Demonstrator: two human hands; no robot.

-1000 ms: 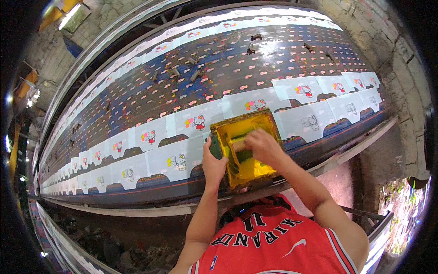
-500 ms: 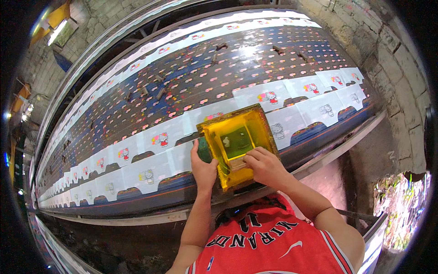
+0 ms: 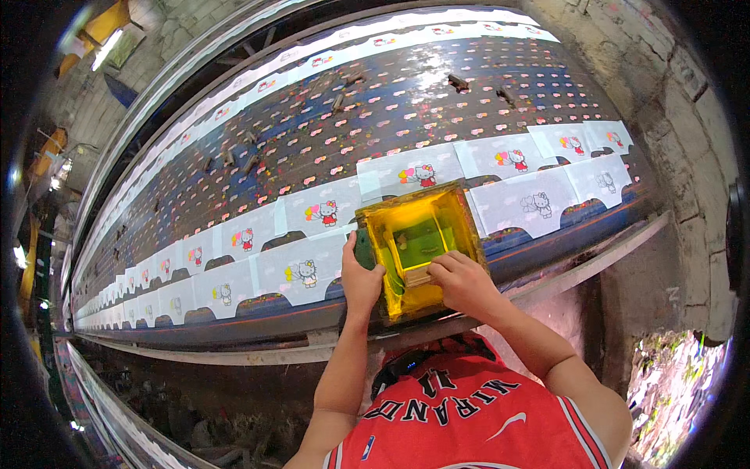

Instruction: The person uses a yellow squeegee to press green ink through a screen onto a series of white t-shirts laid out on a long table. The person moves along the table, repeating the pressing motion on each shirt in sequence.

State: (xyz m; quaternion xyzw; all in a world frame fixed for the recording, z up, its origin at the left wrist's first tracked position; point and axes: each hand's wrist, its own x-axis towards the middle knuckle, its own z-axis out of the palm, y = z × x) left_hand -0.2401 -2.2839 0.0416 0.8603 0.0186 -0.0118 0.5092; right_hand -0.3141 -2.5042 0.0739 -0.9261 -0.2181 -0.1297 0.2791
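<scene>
Now the left hand [image 3: 362,285] grips the left side of a yellow frame [image 3: 459,227], the right hand [image 3: 466,287] clasping a wooden block [image 3: 418,275] inside it

Grey block wall [image 3: 652,82] stands right of long dark table [image 3: 375,133], tube lamp [image 3: 108,49] glows upper left, cluttered floor [image 3: 242,418] lies dim below.

A frame [image 3: 410,199] rests among near sheets [image 3: 500,205] on a long table [image 3: 258,184], left hand [image 3: 362,279] at its left side, right hand [image 3: 466,286] on a bar [image 3: 418,276] inside. Small blocks [image 3: 458,83] lie mid-table, between the near and far sheets [image 3: 348,57].
</scene>
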